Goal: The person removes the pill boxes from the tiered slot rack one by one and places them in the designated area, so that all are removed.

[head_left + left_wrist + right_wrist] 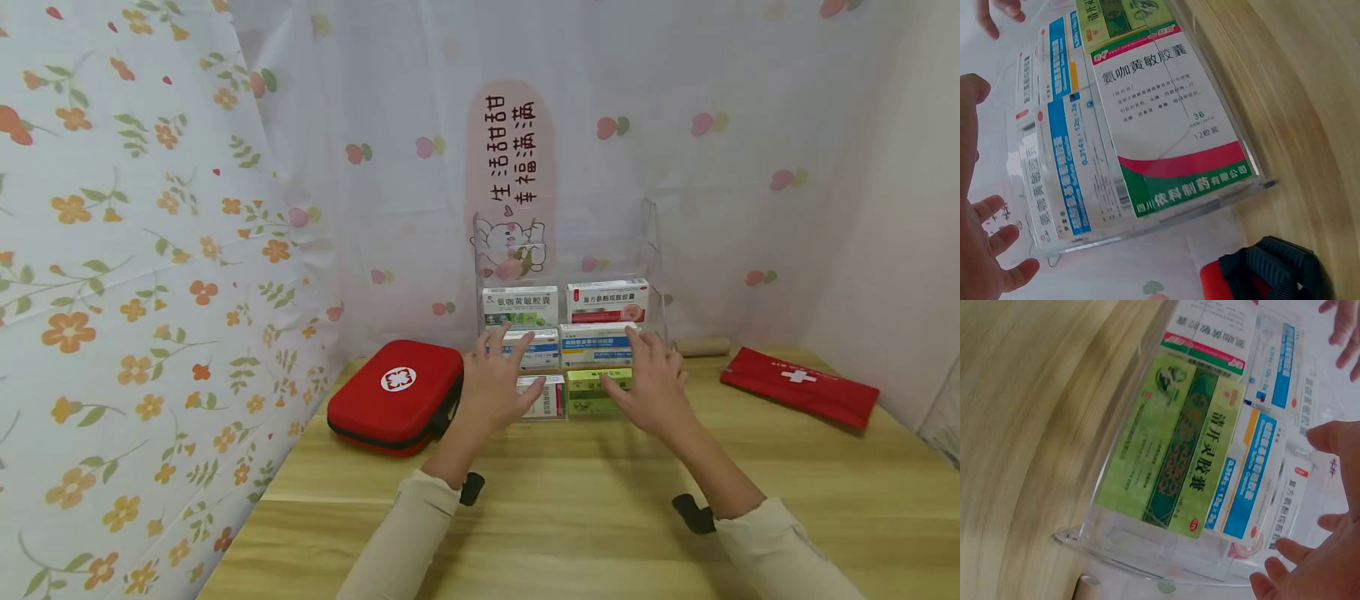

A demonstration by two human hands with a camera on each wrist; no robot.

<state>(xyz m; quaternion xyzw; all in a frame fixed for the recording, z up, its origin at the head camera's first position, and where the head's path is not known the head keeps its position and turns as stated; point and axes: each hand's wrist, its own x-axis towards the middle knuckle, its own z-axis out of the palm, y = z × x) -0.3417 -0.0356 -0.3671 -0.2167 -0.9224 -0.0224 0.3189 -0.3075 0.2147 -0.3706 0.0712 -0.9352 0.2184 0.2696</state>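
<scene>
A clear tiered rack (657,312) stands at the back of the table with medicine boxes in three rows of two. My left hand (491,379) hovers at the rack's left side, fingers spread, partly hiding a white-and-pink box (1166,119) and a blue-striped box (540,350). On the other side, my right hand (652,383) is spread near a green box (1175,444) and a second blue-striped box (596,346). Up top sit a white-and-green box (520,307) and a white-and-red box (607,302). Neither hand holds anything.
A red first-aid case (397,396) lies left of the rack. At the right is a flat red pouch (798,387) with a white cross. Behind the rack's right side lies a tan roll (702,347). A printed curtain (375,167) hangs behind the wooden table (570,500).
</scene>
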